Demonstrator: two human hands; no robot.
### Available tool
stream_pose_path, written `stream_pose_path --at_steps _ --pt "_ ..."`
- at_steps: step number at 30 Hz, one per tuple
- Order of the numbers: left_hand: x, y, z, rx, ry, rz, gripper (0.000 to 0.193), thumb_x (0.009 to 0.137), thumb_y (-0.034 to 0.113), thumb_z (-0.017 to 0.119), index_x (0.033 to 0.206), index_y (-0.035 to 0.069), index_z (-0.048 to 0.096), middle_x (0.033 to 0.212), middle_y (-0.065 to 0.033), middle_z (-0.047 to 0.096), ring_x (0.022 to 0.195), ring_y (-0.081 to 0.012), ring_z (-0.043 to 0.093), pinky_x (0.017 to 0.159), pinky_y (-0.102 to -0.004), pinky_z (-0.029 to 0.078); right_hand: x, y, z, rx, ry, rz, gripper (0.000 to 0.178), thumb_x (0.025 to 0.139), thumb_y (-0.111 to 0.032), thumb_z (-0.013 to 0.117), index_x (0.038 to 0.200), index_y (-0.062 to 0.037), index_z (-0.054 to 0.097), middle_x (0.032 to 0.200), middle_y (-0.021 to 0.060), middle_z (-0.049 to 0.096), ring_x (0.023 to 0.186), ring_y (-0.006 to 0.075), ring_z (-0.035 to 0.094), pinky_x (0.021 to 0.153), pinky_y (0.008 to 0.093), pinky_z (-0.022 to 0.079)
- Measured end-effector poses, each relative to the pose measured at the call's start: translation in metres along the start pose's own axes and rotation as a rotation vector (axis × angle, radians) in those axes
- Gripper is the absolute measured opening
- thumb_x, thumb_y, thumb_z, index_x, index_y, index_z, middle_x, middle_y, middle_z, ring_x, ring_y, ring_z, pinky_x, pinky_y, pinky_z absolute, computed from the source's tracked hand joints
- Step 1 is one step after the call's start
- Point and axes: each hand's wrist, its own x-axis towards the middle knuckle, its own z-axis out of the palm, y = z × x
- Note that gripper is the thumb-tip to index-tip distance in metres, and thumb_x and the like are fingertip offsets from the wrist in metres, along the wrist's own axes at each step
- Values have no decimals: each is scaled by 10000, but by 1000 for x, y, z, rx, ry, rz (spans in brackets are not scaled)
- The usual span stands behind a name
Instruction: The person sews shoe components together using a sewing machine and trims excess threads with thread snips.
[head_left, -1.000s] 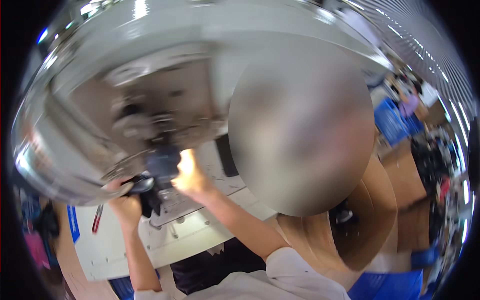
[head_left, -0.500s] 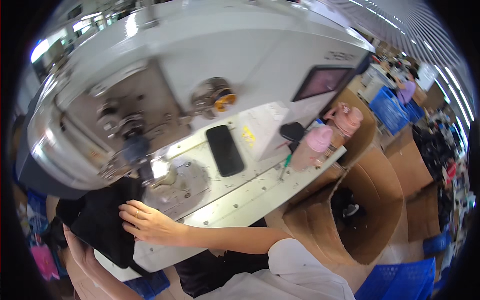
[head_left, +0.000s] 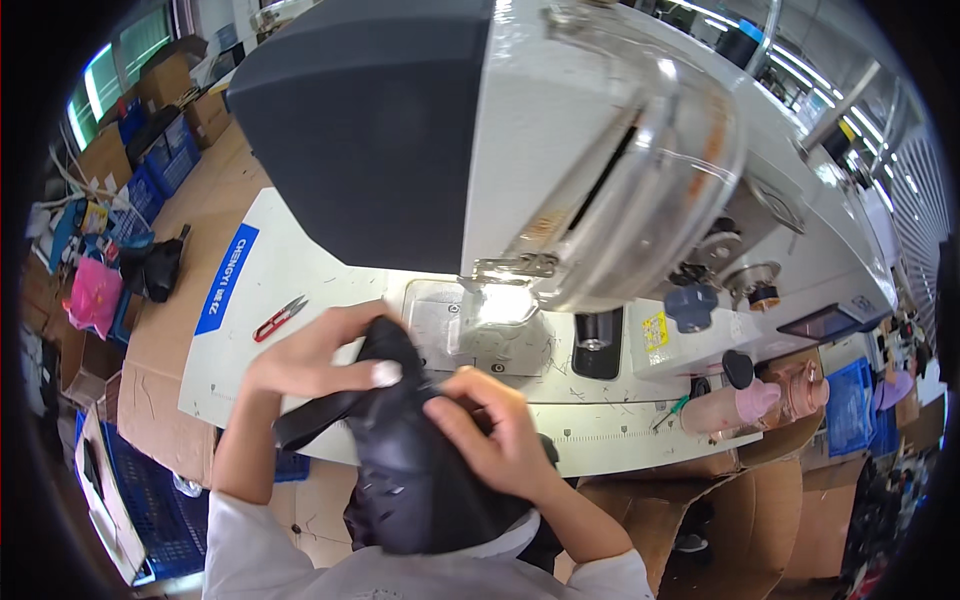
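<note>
A black fabric piece with a strap [head_left: 405,490], like a bag, hangs over my lap at the table's front edge. My left hand [head_left: 312,355] is closed on its upper end, thumb lying across the cloth. On the other side, my right hand [head_left: 495,430] pinches its upper edge between thumb and fingers. Both hands are in front of a large sewing machine [head_left: 370,140], apart from its lit needle area [head_left: 505,300]. Red-handled thread snips [head_left: 278,320] lie on the white table left of my left hand.
A black phone [head_left: 597,350] lies on the table [head_left: 225,375] right of the needle area. Beyond it stand a pink bottle [head_left: 715,410] and a pink jug [head_left: 802,390]. Below right is an open cardboard box [head_left: 760,530]; at lower left, a blue crate [head_left: 165,500].
The view has swung left, bringing the snips into sight. The black piece has come from beside the needle area to the front edge, and both hands now grip its top.
</note>
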Motion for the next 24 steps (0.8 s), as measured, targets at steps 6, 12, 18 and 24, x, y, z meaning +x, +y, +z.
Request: stream_pose_path --at_steps 6,12,18,24 --pt "64 -3 40 -263 183 57 204 953 126 508 1092 -8 574 1003 -33 604 930 -84 536 795 -254 451 -6 29 -30 38 307 47 135 929 -128 617 929 7 631 776 -4 606 721 36 535 627 207 428" --pt "89 -33 36 -68 382 303 81 866 18 562 912 -33 605 788 -26 594 719 -103 529 635 -291 450 2 50 -28 106 477 26 202 885 -166 691 913 31 657 793 23 645 708 65 570 635 220 457" --pt "97 -39 32 426 402 222 62 757 -4 605 753 -60 578 698 -148 563 616 -230 526 575 -385 430 -3 73 -20 -88 573 -114 224 868 -180 708 928 31 659 833 107 662 752 162 623 683 282 489" --pt "98 -55 23 603 356 340 59 723 15 606 724 -42 593 689 -164 574 604 -278 538 570 -398 426 -3 75 -13 -26 575 -72 191 866 -155 703 905 25 650 813 101 662 727 165 625 671 287 491"
